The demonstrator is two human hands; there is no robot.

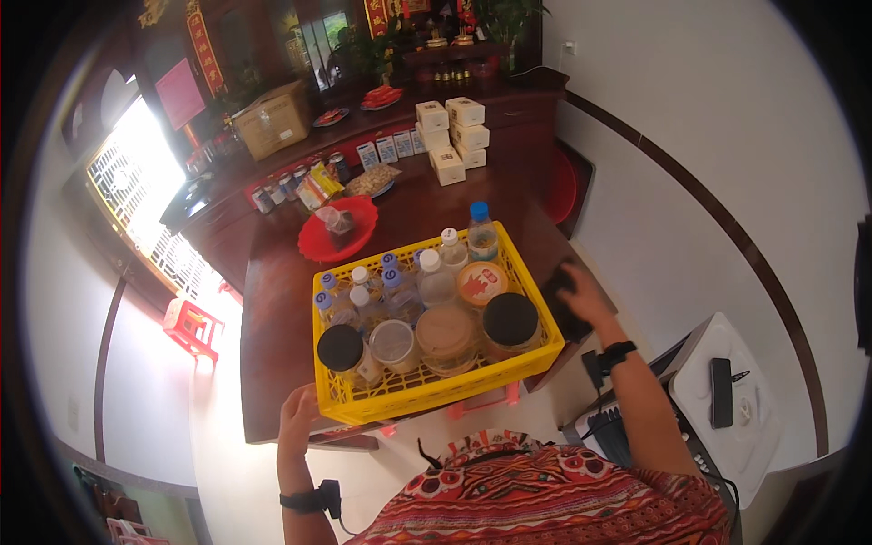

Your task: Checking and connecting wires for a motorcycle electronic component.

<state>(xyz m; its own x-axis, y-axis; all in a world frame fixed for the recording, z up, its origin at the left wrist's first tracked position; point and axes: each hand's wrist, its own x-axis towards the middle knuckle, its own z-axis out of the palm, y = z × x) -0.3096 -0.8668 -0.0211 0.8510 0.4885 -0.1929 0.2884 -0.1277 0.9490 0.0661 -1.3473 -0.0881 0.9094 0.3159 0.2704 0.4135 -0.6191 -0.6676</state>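
A yellow plastic crate (427,402) stands on the dark red table (282,300), close to its front edge. Inside are several clear bottles with white or blue caps, such as a blue-capped bottle (482,232). A black-lidded jar (510,322), an orange-lidded tub (481,284), a second black-lidded jar (341,350) and an open-topped clear cup (393,343) sit there too. My left hand (296,420) rests by the crate's near left corner, fingers extended and nothing seen in them. On the crate's right, my right hand (587,295) grips a soft-looking black thing (560,309), partly hidden.
A red plastic bowl (313,238) with a small bag lies behind the crate. Farther back are stacked white boxes (447,165), cans, packets and a cardboard box (272,123). A white stand (718,400) is at right; a red stool (193,327) is at left.
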